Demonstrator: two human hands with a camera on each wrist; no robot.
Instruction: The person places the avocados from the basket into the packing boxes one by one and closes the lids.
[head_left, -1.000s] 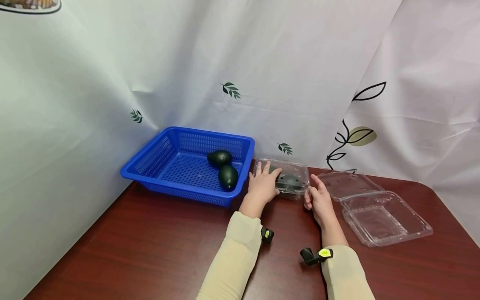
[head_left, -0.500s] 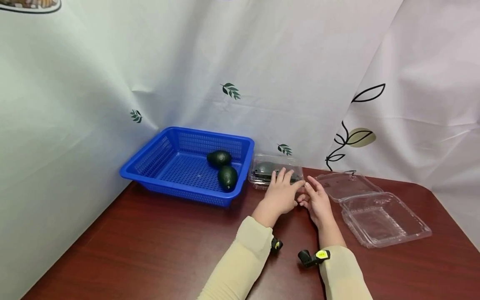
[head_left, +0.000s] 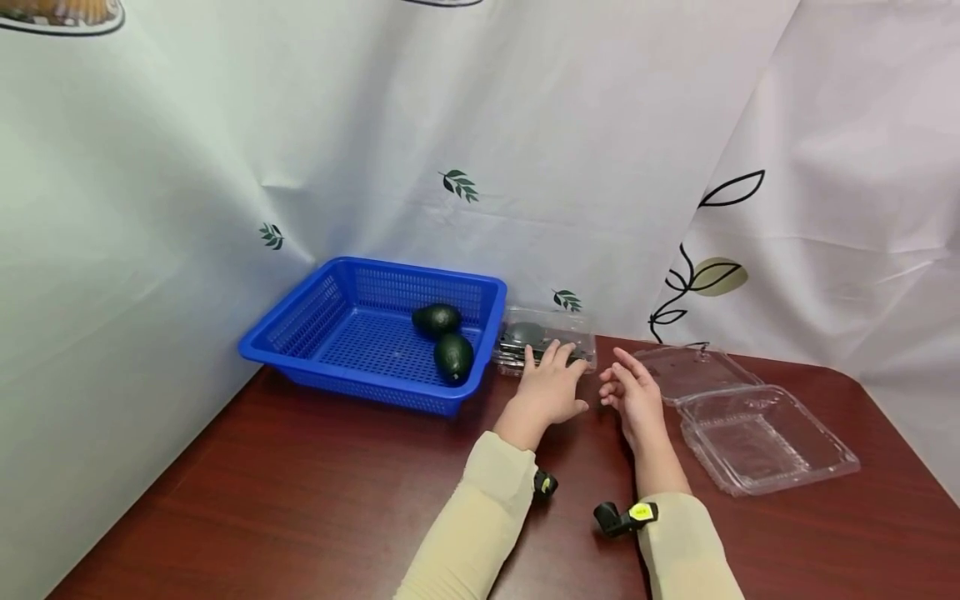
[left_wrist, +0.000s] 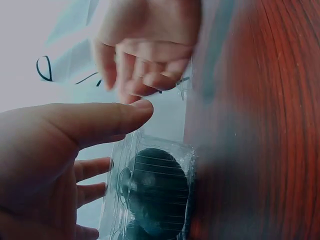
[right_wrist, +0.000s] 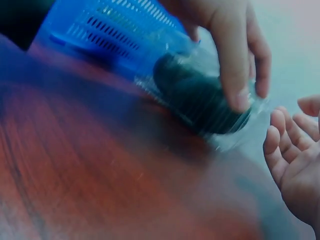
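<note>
A closed clear plastic clamshell box (head_left: pixel 581 333) with dark green avocados (left_wrist: pixel 159 192) inside stands at the back, close beside the right end of the blue basket (head_left: pixel 375 387). My left hand (head_left: pixel 551 390) reaches over its near side with straight, spread fingertips overlapping the lid; in the left wrist view the thumb extends above the box's end. To the right of the box, my right hand (head_left: pixel 637 404) is held apart from it with loosely bent fingers and nothing in them. Two avocados (head_left: pixel 453 358) lie at the right side inside the basket.
An open clear clamshell (head_left: pixel 772 442) lies on the right of the brown table (head_left: pixel 315 500), its lid (head_left: pixel 693 371) folded back toward the wall. White printed cloth (head_left: pixel 585 167) hangs right behind the table.
The filled clamshell box has slid left toward the basket. My left hand went right from its top to its right end, then back left over its front. The right hand has moved little.
</note>
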